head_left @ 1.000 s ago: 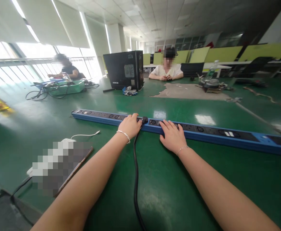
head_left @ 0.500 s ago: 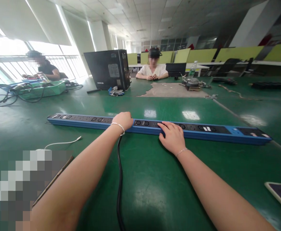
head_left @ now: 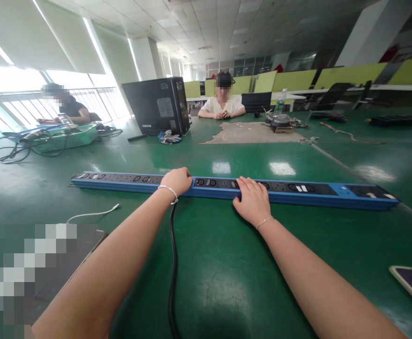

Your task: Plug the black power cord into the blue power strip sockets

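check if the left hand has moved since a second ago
Yes: judged against the blue power strip, the left hand has shifted right, nearer the sockets just beyond it.

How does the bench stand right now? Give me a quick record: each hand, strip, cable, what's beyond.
left hand: at the power strip, fingers curled; what they grip is hidden
right hand: on the power strip, fingers over its top
power strip: long, blue, black socket faces, lying across the green table
black cable: runs from below the left hand toward the viewer
beyond: black case; gloves beside its base; green basket farther left
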A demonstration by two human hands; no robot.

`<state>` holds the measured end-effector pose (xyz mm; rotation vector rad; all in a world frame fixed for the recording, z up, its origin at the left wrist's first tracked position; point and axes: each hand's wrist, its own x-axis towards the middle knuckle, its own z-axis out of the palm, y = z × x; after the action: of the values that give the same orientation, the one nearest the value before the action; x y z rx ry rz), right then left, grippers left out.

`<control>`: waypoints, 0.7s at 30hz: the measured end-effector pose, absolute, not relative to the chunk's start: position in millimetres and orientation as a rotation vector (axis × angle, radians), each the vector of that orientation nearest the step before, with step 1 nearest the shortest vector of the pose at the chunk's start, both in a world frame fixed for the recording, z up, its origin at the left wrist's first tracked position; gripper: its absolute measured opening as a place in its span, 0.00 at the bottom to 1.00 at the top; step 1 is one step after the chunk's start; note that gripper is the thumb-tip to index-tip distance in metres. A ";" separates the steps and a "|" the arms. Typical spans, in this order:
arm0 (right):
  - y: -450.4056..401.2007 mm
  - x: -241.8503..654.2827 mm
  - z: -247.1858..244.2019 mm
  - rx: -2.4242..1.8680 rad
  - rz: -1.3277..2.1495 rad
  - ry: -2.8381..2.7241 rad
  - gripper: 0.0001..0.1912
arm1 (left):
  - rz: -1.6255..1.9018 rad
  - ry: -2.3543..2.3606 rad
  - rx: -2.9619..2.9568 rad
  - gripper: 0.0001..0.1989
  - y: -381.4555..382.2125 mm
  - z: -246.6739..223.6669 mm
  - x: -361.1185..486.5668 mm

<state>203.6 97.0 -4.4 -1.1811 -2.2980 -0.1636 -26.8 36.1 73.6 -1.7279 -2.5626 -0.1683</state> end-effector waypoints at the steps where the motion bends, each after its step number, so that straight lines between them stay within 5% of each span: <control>1: 97.1 203.7 -4.4 -1.180 -0.160 -2.298 0.27 | -0.159 -2.569 -1.734 0.17 37.0 74.5 -27.4; 21: 95.3 202.4 -2.4 -1.180 -0.141 -2.284 0.28 | -0.172 -2.515 -1.723 0.20 31.9 72.8 -27.0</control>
<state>202.4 95.3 -2.4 -1.1800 -2.2838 -0.1410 -27.0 31.9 72.8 -1.7232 -2.5148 -0.1720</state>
